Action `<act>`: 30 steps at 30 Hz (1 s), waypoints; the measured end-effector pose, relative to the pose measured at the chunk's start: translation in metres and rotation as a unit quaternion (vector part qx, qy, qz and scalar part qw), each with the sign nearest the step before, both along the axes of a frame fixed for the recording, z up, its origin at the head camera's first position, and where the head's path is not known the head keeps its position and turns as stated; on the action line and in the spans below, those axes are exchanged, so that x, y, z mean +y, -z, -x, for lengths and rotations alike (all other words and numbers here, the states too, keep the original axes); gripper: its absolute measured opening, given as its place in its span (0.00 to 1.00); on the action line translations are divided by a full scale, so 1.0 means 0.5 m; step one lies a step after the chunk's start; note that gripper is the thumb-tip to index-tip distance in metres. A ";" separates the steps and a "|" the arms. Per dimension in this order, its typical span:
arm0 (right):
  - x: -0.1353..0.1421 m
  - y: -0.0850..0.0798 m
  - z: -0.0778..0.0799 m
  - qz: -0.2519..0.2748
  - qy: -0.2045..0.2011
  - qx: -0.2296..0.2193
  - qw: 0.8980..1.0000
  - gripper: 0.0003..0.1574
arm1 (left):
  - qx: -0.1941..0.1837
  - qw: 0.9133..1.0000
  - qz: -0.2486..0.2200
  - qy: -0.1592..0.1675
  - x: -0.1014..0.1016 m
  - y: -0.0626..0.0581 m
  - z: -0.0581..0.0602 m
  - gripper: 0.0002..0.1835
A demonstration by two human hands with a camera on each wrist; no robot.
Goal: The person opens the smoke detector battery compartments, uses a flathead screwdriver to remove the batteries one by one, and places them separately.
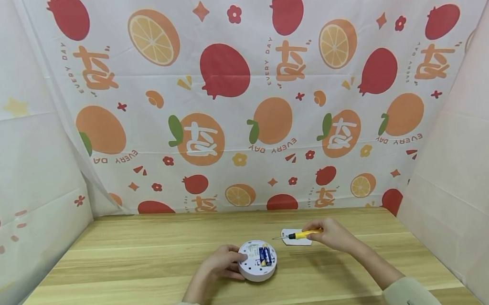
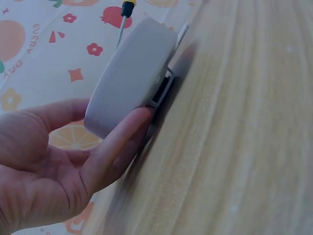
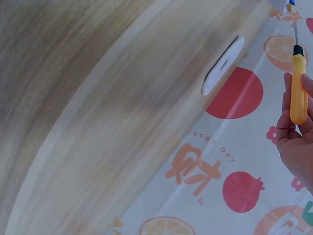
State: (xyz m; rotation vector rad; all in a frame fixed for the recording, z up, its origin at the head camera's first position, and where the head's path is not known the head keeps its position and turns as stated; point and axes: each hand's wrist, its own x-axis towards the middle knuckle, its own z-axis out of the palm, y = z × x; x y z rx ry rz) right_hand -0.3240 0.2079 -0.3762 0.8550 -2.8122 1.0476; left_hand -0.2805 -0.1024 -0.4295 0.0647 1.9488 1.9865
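A round white battery-powered device (image 1: 251, 268) is gripped at its left edge by my left hand (image 1: 224, 263), thumb on the face and fingers beneath. Its open compartment shows blue batteries (image 1: 265, 255). In the left wrist view the device (image 2: 132, 73) is tilted just off the wooden surface. My right hand (image 1: 330, 234) holds a screwdriver (image 1: 304, 234) by its yellow handle, the shaft pointing left toward the device but apart from it. Under the screwdriver a white cover plate (image 1: 294, 240) lies on the table; the right wrist view shows this plate (image 3: 224, 64) lying flat.
The wooden table (image 1: 149, 255) runs back to a fruit-printed cloth (image 1: 233, 124) hanging behind it. Pale cloth walls stand on the left (image 1: 19, 141) and right (image 1: 473, 153).
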 end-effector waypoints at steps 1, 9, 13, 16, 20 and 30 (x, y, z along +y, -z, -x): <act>-0.002 -0.002 -0.002 -0.001 0.001 0.001 1.000 0.07 | 0.000 1.000 -0.010 -0.001 0.002 0.001 0.000 0.22; -0.034 -0.027 -0.030 -0.045 -0.007 0.045 0.998 0.08 | 0.004 0.997 -0.067 -0.049 0.017 0.007 0.002 0.23; -0.053 -0.036 -0.041 -0.081 -0.019 0.084 0.993 0.08 | 0.002 0.996 -0.074 -0.054 0.021 0.007 0.001 0.27; -0.066 -0.041 -0.048 -0.107 -0.030 0.112 0.988 0.07 | 0.003 0.997 -0.066 -0.048 0.021 0.006 0.000 0.28; -0.078 -0.047 -0.057 -0.127 -0.042 0.129 0.982 0.07 | 0.007 0.998 -0.040 -0.043 0.020 0.004 -0.001 0.26; -0.090 -0.058 -0.068 -0.149 -0.045 0.149 0.976 0.06 | 0.005 0.998 -0.027 -0.054 0.021 0.000 -0.002 0.23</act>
